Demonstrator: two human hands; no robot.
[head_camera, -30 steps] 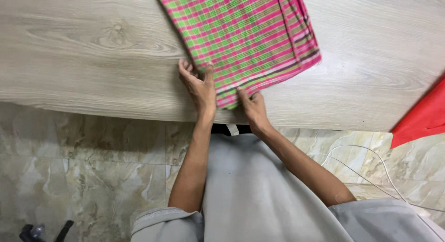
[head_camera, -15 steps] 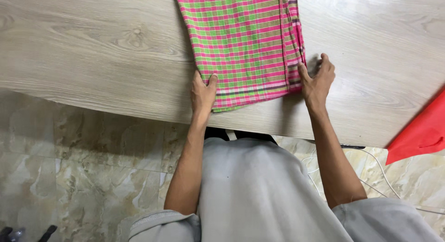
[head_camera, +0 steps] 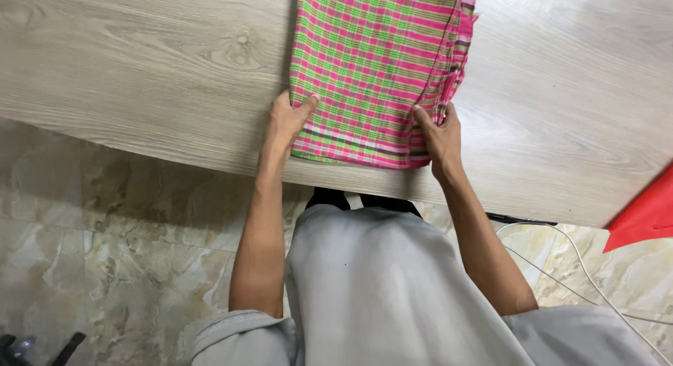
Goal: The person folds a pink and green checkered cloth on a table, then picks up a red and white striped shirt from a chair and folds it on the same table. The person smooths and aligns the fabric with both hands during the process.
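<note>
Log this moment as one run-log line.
left hand: grips cloth near-left corner | right hand: grips near-right corner | cloth: folded, flat on table | red sheet: table's right edge

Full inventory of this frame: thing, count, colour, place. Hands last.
plaid cloth: 1, pink and green, folded, on the table at top centre, near edge by the table's front
table: 1, light wood grain, across the top
red sheet: 1, red, right edge, partly out of frame
cable: white, on the floor, lower right
floor: beige marble tiles, below the table
dark object: bottom left corner, unclear
left hand: 1, at cloth's near left corner
right hand: 1, gripping cloth's near right corner
</note>
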